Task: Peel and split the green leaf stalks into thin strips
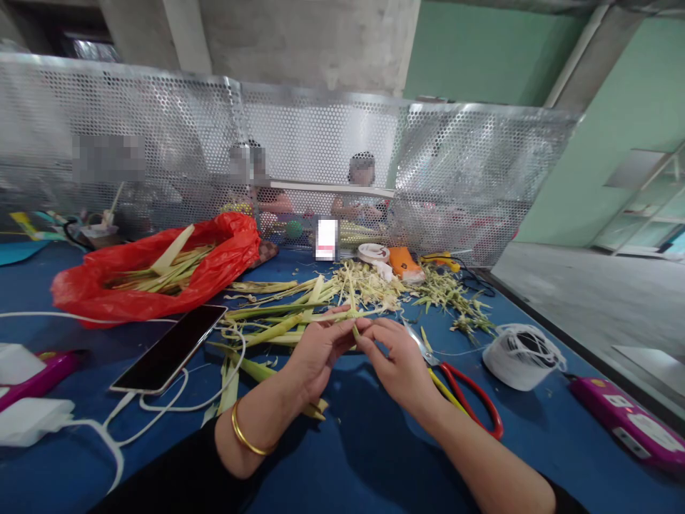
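Note:
My left hand and my right hand meet over the blue table, fingertips pinching the same thin green palm leaf strip. A gold bangle circles my left wrist. Several long green and yellow leaf strips lie just beyond my hands. Red-handled scissors rest right beside my right wrist.
A red plastic bag with leaf strips lies at the left. A phone on a white cable, a spool of white string, a pink device, leaf scraps and an orange tool surround me. Perforated metal screen behind; people sit beyond it.

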### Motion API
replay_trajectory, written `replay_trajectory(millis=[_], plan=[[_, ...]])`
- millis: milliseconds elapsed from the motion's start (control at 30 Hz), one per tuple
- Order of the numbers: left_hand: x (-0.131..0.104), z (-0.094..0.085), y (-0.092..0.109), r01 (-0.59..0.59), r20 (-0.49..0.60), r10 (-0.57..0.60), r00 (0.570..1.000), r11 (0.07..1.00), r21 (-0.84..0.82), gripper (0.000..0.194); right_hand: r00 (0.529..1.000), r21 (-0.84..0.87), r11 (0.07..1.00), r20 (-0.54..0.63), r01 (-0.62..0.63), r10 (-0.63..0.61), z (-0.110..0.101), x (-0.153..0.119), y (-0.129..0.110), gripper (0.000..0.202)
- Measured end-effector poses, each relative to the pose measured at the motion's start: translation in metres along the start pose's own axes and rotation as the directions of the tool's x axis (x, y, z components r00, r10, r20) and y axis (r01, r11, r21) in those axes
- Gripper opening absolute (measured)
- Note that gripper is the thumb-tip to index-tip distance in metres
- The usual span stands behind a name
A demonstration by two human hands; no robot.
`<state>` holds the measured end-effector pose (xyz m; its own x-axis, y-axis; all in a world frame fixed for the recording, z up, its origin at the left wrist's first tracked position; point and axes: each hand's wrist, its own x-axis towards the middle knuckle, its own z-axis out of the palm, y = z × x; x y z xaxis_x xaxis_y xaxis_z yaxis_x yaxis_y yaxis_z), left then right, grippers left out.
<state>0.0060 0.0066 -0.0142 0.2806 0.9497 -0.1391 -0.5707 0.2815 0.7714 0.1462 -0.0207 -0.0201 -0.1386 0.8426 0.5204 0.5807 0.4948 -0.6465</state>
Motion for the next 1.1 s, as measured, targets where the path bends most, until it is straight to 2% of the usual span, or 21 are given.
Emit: replay_trajectory(millis=[67,133,233,300,400,533,633,833,967,1100], plan=[[0.0,-0.001,0.003,0.016,-0.014,-0.015,1.0,1.0,0.009,0.025,0.982,0.143,0.972,0.001,-0.189,0.191,0.0,0.001,0.003,0.03],[-0.003,0.0,0.005,0.058,-0.012,-0.058,0.998,0.998,-0.004,0.028,0.937,0.365,0.868,0.03,-0.335,0.349,0.0,0.003,0.004,0.031],[-0.007,0.003,0.005,0.142,0.021,-0.142,0.99,0.99,0.012,0.02,0.889,0.613,0.692,0.039,-0.381,0.456,0.0,0.005,0.002,0.025],[-0.009,0.005,0.002,0.15,0.018,-0.151,0.988,0.986,0.07,0.018,0.875,0.658,0.654,0.016,-0.374,0.484,0.001,0.005,-0.001,0.023],[-0.009,0.005,-0.002,0.082,0.009,-0.085,0.996,0.977,0.199,0.023,0.878,0.649,0.665,0.01,-0.37,0.479,0.002,0.005,-0.003,0.021],[-0.005,0.004,-0.006,0.02,0.056,-0.04,0.998,0.944,0.33,0.026,0.896,0.605,0.72,-0.023,-0.34,0.443,0.002,0.004,-0.001,0.02],[-0.005,0.006,-0.006,-0.014,0.09,-0.019,0.996,0.937,0.35,0.026,0.901,0.574,0.754,-0.062,-0.321,0.43,0.001,0.004,0.003,0.018],[-0.007,0.007,-0.005,0.069,0.043,-0.087,0.995,0.943,0.326,0.022,0.908,0.528,0.789,-0.075,-0.314,0.412,-0.002,0.004,0.01,0.016],[-0.008,0.004,-0.005,0.005,0.038,-0.021,0.999,0.93,0.368,0.022,0.933,0.436,0.85,-0.062,-0.294,0.355,-0.007,0.008,0.01,0.019],[-0.012,0.007,-0.003,-0.07,0.085,0.032,0.996,0.869,0.49,0.02,0.956,0.318,0.919,-0.1,-0.231,0.275,-0.017,0.012,0.007,0.021]])
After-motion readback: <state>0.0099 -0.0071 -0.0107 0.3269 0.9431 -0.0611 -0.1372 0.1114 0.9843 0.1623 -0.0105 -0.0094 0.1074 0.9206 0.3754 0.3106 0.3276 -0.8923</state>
